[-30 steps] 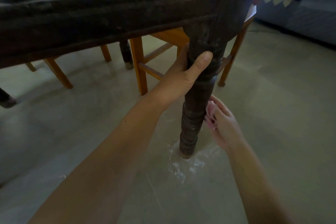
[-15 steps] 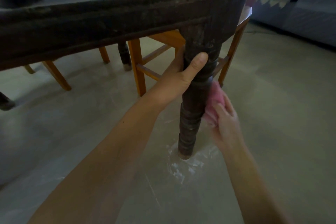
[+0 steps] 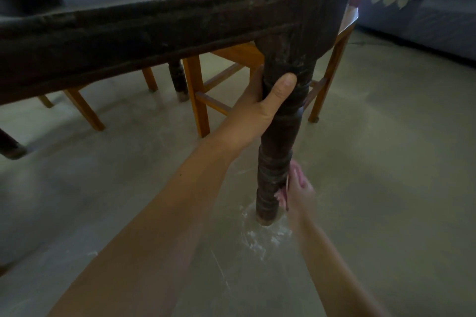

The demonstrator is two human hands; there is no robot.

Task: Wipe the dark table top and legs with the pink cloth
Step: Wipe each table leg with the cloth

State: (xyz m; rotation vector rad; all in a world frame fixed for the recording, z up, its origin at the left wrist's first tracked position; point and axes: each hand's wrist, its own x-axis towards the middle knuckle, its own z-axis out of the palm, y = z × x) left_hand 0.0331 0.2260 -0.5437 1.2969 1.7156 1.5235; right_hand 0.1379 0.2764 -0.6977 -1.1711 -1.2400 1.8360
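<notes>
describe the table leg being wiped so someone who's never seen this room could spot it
Start at the dark table's heavy rail across the top and follow it right to its corner. The turned leg dropping there is gripped high by the left hand, with the right hand pressing the pink cloth near its foot. Neighbouring chair legs are orange and straight.

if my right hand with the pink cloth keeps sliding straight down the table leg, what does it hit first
Most likely the floor at the foot of the table leg. The right hand, pressing the pink cloth to the leg, is already near its bottom, with only a short stretch of leg and whitish scuffs below.
</notes>
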